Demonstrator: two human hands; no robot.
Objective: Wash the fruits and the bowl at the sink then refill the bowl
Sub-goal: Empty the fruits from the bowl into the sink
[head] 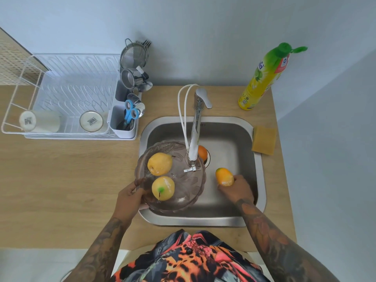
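Glass bowl (189,192): over near-left of sink (234,218), under faucet (194,139); near-left rim gripped by left hand (130,198). Held yellow pear (159,164) at far left, yellow apple (163,188) just right of that hand. Mango (224,177): outside bowl, right of it, clasped in right hand (240,189), green tip pointing far. Orange (202,152): on sink floor, behind spout. Sponge (263,143), detergent bottle (264,78): far right on counter.

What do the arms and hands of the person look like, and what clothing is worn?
Both forearms are bare, with no sleeves in view, and carry dense tattoos; the right one shows leaf-like shapes. The left hand and right hand wear no gloves. The shirt has a loud orange, pink and black print with a dark button.
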